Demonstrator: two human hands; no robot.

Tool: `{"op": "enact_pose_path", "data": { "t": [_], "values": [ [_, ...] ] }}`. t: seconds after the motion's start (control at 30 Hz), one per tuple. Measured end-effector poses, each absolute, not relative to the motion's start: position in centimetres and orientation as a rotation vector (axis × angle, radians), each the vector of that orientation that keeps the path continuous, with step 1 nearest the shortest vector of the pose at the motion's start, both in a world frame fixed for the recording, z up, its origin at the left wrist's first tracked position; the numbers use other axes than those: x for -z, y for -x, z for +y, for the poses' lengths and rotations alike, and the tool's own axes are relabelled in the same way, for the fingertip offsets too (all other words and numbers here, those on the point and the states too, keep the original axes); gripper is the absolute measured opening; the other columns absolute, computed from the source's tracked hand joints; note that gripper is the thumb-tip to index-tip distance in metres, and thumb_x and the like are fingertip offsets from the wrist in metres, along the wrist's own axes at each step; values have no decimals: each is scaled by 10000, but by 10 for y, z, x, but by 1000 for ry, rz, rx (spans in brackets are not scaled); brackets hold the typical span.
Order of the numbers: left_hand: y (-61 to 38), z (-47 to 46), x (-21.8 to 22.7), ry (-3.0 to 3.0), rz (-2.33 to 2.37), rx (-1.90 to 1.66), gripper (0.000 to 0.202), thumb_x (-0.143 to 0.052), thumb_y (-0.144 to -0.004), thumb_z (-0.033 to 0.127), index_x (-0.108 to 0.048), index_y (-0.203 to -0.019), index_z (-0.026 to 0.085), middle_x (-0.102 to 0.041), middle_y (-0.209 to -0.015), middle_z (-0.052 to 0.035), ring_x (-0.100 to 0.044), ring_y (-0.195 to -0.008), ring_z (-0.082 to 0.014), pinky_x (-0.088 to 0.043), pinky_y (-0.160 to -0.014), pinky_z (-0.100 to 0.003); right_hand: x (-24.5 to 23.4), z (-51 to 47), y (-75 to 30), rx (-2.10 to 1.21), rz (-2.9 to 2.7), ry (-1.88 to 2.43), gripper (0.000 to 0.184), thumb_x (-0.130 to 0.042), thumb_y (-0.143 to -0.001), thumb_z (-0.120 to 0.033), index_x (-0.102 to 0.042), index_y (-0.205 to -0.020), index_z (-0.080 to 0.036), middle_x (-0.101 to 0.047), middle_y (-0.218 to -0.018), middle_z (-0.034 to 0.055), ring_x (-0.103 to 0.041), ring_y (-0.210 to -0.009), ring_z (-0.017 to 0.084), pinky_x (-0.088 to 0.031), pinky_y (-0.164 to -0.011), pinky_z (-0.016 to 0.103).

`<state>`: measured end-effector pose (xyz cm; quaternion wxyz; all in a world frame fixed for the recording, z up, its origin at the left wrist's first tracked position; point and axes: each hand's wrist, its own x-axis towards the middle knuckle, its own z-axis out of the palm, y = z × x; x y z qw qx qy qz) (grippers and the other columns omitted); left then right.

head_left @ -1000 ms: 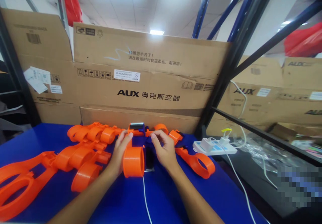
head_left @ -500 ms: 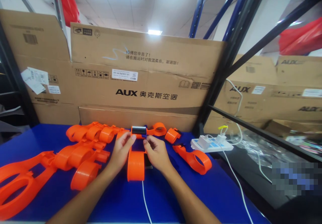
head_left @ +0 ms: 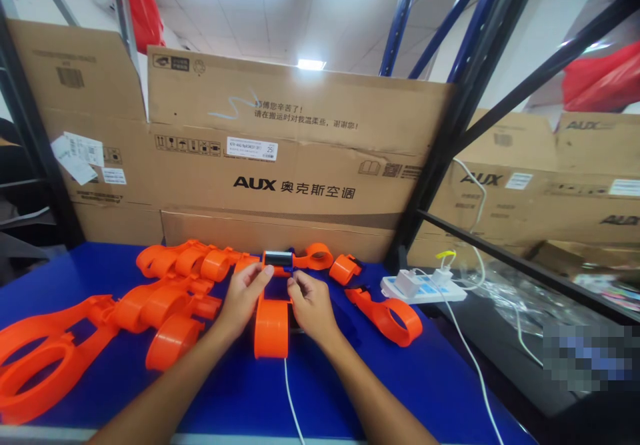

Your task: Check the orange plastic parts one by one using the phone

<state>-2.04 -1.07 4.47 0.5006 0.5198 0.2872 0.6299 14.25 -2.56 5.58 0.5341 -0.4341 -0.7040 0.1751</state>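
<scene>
Both my hands grip an orange plastic tape dispenser (head_left: 271,328) standing on the blue table (head_left: 320,391). My left hand (head_left: 243,296) pinches its upper left side, fingers closed near the dark roller (head_left: 277,258) at the top. My right hand (head_left: 309,304) holds the right side, fingers curled against the frame. The dispenser's round orange drum faces me, between my wrists. A white cable (head_left: 290,398) runs from under it toward me.
Several more orange dispensers (head_left: 165,298) lie in a row on the left, and another one (head_left: 390,315) on the right. A white power strip (head_left: 425,288) with chargers sits at the table's right edge. Cardboard boxes (head_left: 280,165) wall the back, and a dark shelf post (head_left: 440,138) stands at the right.
The dispenser turned so that its drum faces me edge-on. My right hand moved in from the top right to the frame's right side. The view shifted slightly.
</scene>
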Motion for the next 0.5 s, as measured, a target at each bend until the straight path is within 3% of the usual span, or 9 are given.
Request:
{"op": "enact_pose_path", "data": {
  "t": [0.5],
  "values": [
    [19,-14,-48,-1228,690,-1538,339,-796,-816,485,-726,-853,155,-681,-821,-41,-599,-769,-178,-467,-738,-290,-61,-31,-141,-359,-1683,1052,335,-470,-943,-332,-381,-637,-227,-391,-590,-40,-378,-567,130,-281,-543,254]
  ]
}}
